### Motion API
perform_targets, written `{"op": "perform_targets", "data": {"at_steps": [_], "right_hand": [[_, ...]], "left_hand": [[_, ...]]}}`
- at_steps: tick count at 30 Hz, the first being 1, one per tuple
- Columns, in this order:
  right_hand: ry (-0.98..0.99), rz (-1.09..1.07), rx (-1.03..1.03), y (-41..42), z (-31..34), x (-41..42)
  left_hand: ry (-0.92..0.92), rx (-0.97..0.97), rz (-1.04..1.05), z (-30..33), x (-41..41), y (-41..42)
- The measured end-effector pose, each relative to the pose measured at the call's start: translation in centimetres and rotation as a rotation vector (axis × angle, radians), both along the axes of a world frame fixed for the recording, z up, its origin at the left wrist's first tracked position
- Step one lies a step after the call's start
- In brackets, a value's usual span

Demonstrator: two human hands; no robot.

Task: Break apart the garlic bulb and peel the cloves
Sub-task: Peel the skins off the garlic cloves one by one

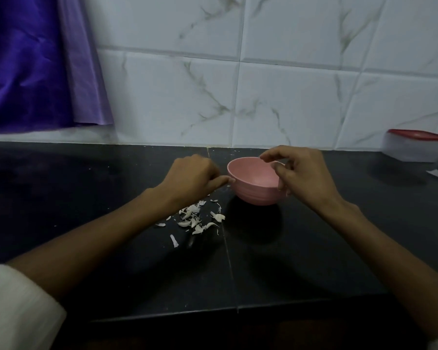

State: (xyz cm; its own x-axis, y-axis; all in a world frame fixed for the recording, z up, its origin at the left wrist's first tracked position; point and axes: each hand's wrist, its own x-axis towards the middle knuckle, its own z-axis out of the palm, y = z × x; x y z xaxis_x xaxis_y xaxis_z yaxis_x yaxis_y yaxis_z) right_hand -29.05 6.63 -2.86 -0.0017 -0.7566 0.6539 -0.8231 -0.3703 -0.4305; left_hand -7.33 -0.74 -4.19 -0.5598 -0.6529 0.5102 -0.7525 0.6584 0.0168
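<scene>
Nowhere any legible writing or label. Garlic skins (196, 218): pale, papery flakes scattered on black counter (111, 198), just left-front of pink bowl (254, 183). No bulb or clove visible; bowl's contents can't be made out. Left hand (192, 176) knuckles up, fingers curled under, thumb tip at bowl's left rim; whether it holds anything, cannot tell. Right hand (302, 171) over bowl's right rim, fingers loosely bent, nothing seen in it.

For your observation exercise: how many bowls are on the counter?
1. The pink bowl stands on the black counter between the left hand and right hand. Others may lie outside the view.
</scene>
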Motion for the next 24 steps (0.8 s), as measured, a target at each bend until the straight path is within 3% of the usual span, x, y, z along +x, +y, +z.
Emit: {"op": "perform_targets", "data": {"at_steps": [7,11,19,24], "right_hand": [[-0.052,0.145,0.065,1.3,-1.3,2.0],[-0.040,0.221,0.251,0.4,-2.2,3.6],[0.389,0.209,0.470,-1.8,-3.3,6.7],[0.470,0.172,0.478,-2.4,-3.9,7.4]], "left_hand": [[0.154,0.045,-0.273,-2.0,4.3,-0.5],[0.141,0.103,-0.274,-3.6,5.6,-0.7],[0.143,0.089,-0.274,-4.4,6.6,-1.5],[0.147,0.108,-0.292,-4.8,6.6,-1.6]]}}
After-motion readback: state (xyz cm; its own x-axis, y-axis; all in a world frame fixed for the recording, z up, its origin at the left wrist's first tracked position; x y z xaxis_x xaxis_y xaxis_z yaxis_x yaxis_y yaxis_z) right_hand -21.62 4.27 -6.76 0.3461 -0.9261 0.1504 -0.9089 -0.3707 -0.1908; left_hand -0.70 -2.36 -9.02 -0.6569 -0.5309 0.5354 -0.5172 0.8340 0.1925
